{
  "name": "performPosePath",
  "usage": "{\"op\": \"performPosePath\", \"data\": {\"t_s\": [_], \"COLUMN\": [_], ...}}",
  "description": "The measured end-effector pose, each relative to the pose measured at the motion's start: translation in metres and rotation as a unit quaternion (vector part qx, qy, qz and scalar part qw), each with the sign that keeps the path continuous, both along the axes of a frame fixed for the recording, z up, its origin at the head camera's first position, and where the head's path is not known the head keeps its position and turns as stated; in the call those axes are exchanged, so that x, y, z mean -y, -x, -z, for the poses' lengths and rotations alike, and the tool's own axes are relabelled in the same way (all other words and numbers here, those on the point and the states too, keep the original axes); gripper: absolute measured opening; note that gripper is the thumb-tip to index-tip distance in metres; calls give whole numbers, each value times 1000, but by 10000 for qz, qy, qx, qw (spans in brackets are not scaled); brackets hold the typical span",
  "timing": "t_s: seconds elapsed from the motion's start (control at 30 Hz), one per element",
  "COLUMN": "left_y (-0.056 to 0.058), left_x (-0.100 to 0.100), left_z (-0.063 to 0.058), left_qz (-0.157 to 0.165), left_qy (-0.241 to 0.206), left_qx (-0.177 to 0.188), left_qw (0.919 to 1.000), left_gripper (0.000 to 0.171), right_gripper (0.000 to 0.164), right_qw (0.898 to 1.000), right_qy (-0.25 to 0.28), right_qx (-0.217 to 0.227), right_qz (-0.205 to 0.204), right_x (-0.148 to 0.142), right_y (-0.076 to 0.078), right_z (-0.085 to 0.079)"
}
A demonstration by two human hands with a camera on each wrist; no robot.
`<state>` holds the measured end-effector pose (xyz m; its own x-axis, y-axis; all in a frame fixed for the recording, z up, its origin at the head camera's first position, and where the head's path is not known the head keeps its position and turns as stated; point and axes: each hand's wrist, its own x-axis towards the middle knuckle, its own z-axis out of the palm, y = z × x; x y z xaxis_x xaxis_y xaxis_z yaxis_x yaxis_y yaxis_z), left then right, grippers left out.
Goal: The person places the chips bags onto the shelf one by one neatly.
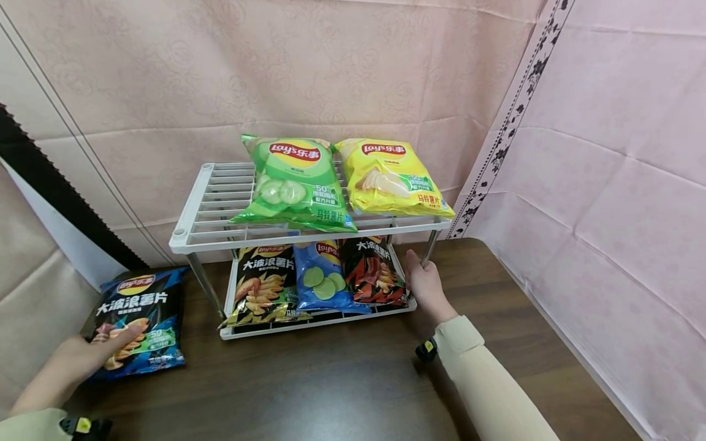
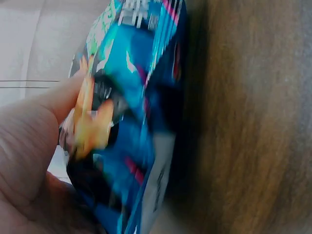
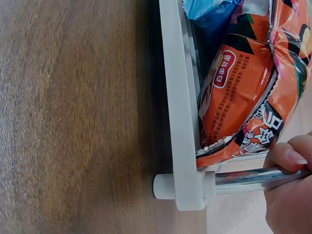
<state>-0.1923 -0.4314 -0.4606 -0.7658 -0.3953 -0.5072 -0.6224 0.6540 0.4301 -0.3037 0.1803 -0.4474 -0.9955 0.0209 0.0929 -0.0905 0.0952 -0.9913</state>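
Observation:
At the left of the head view, my left hand (image 1: 83, 361) holds a black-and-blue bag of potato chips (image 1: 157, 312), thumb across its front. The bag fills much of the left wrist view, somewhat blurred; the fingers behind it are hidden. My right hand (image 1: 427, 285) grips a metal post (image 3: 243, 180) at the right side of the two-tier white rack (image 1: 190, 211). Close to that hand, a black-and-red chip bag (image 1: 372, 275) leans on the lower tier. Beside it stand a blue chip bag (image 1: 322, 278) and a black-and-gold one (image 1: 263, 288).
A green chip bag (image 1: 298, 184) and a yellow chip bag (image 1: 391, 177) lie on the upper tier, to the right of its bare slats. The rack stands on a dark wooden table (image 1: 320, 380). Pink cloth (image 1: 331, 67) hangs behind and at the right.

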Motion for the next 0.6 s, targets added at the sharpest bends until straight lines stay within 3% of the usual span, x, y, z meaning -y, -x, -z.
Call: {"op": "performPosePath", "data": {"t_s": [0.13,0.33,0.6], "left_y": [0,-1,-2], "left_x": [-1,-3,-10], "left_z": [-1,-2,-2], "left_qz": [-4,-89,-203], "left_qy": [-365,-583,-295], "left_qx": [324,253,128], "left_qw": [9988,9979,9993], "left_gripper": [134,137,137], "right_gripper": [62,63,61], "right_qw": [10000,9999,9999], "right_qy": [-48,-83,-94], "right_qx": [-12,1,19], "right_qz": [-59,-130,-43], "right_x": [-1,-2,-1], "right_y": [0,-1,-1], "right_z": [-1,-1,-1]}}
